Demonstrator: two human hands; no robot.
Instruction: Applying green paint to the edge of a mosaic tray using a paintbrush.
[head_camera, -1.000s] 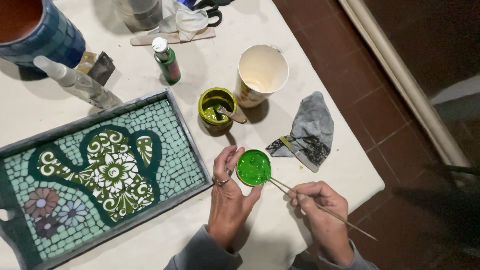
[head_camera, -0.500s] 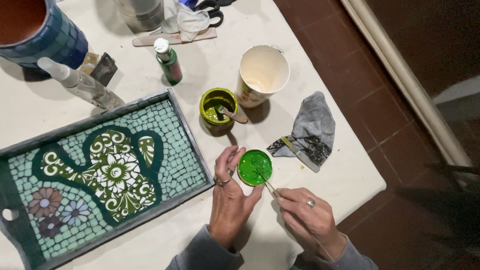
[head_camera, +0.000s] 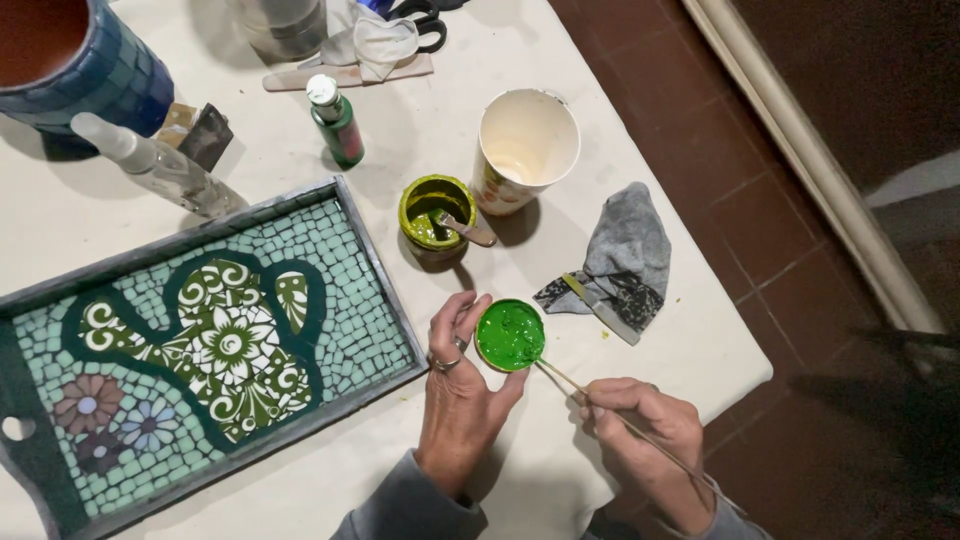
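My left hand (head_camera: 457, 383) grips a small round lid (head_camera: 510, 335) coated with bright green paint, holding it by its left and lower rim just above the white table. My right hand (head_camera: 642, 430) pinches a thin wooden-handled brush (head_camera: 585, 392), its tip resting at the lid's lower right edge. A mosaic tray (head_camera: 205, 345) with a green cactus pattern and flowers lies to the left of my left hand.
A small jar of green paint (head_camera: 435, 215) with a stick in it, a white paper cup (head_camera: 526, 140), a green paint bottle (head_camera: 335, 120), a spray bottle (head_camera: 150, 165), a blue pot (head_camera: 85, 60) and a grey rag (head_camera: 620, 260) surround the hands. The table edge (head_camera: 730, 395) drops to red floor tiles.
The brush tip dipped into the middle of the green lid, then drew back to its lower right edge. My right hand turned and slid slightly right. The left hand stayed put.
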